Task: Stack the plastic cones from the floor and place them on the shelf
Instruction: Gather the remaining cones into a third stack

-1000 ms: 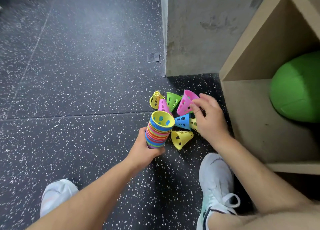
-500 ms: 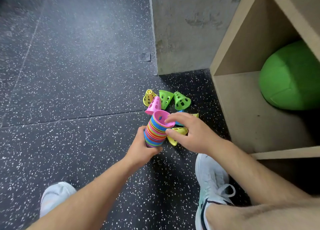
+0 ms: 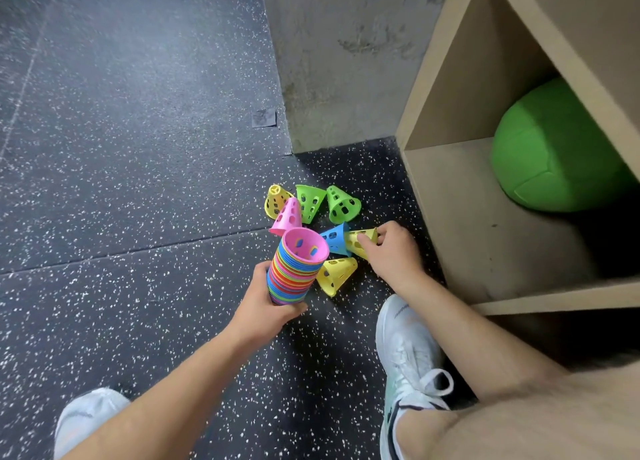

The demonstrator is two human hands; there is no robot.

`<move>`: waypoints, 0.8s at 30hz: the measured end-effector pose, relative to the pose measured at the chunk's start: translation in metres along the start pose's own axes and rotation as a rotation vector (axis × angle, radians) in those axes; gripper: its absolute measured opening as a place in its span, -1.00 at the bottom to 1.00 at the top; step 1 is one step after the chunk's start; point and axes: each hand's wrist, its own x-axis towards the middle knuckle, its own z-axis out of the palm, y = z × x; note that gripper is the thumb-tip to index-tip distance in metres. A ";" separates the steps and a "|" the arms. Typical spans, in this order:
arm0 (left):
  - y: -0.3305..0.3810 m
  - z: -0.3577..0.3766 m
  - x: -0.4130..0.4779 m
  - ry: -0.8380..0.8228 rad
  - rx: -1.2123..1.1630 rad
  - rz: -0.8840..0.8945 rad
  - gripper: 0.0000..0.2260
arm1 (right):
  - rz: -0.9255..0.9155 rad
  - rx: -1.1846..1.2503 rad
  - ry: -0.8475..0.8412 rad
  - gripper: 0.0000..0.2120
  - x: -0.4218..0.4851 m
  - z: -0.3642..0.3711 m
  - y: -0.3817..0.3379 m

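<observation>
Down at floor level, on the black speckled rubber floor point(image 3: 138, 169), I start with my left hand point(image 3: 263, 300). Its fingers are curled round the lower end of the tall multicoloured stack of nested plastic cones point(image 3: 294, 272). I grip it low and tip it, wide mouths up, so the pink opening on top is free for the next one.

Just behind the stack lie the strays: a perforated yellow plastic cone point(image 3: 276, 201), a pink plastic cone point(image 3: 290, 216), two bright green plastic cones point(image 3: 310, 201) point(image 3: 343, 206), then a blue plastic cone point(image 3: 335, 238). Another yellow plastic cone point(image 3: 336, 273) lies on its side right beside the stack. They're bunched close, so I reckon each pick is a short reach.

My right hand point(image 3: 394, 257) is on the floor beside the blue one, thumb and fingers pinching a third yellow plastic cone point(image 3: 352, 244). I have it by the narrow end, which I judge suits dropping it tip-first into the stack.

Further right stands the light wooden shelf cubby point(image 3: 467, 224), with a large green ball point(image 3: 561, 148) at the back. No cones are in it yet. Seven are off the stack, counting the one in my pinch.
</observation>
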 end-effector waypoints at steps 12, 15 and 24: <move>0.004 -0.004 0.001 0.003 -0.063 -0.008 -0.34 | -0.257 -0.091 0.184 -0.80 -0.005 -0.024 -0.006; 0.005 -0.004 0.001 0.012 -0.049 -0.009 -0.37 | -0.433 0.140 0.267 -0.83 -0.011 -0.035 -0.017; 0.004 -0.004 0.001 0.022 -0.030 -0.008 -0.39 | -0.886 0.289 0.108 -0.84 -0.032 -0.036 -0.056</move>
